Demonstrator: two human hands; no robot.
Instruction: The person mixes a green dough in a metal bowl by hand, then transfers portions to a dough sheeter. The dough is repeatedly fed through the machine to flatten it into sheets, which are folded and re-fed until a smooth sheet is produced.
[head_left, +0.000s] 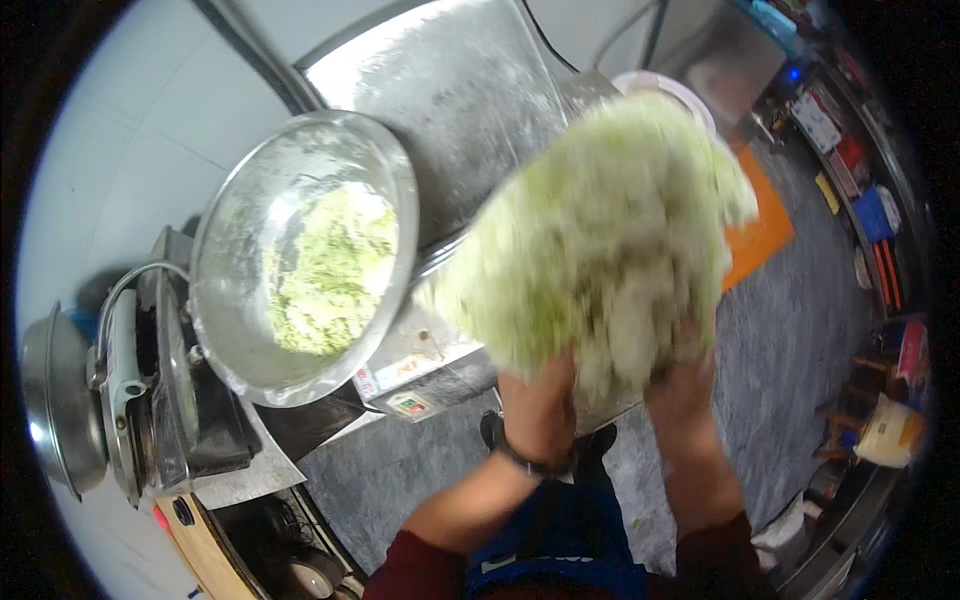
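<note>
Both of my hands hold up a large, pale green, leafy mass (600, 232), which looks like cabbage and is blurred by motion. My left hand (538, 409) grips its lower edge near the middle, a dark band round the wrist. On the lower right edge is my right hand (681, 382), its fingers partly hidden by the leaves. To the left, a wide metal bowl (225, 300) holds a heap of finely chopped pale green vegetable (334, 277). Behind the leafy mass, a metal work surface (457, 97) carries whitish smears.
A pale round container (675, 86) is partly hidden behind the leaves. An orange panel (761, 221) lies at their right. Another metal bowl (64, 405) and a kettle-like appliance with a curved handle (127, 390) stand at far left. Stocked shelves (844, 165) line the right side.
</note>
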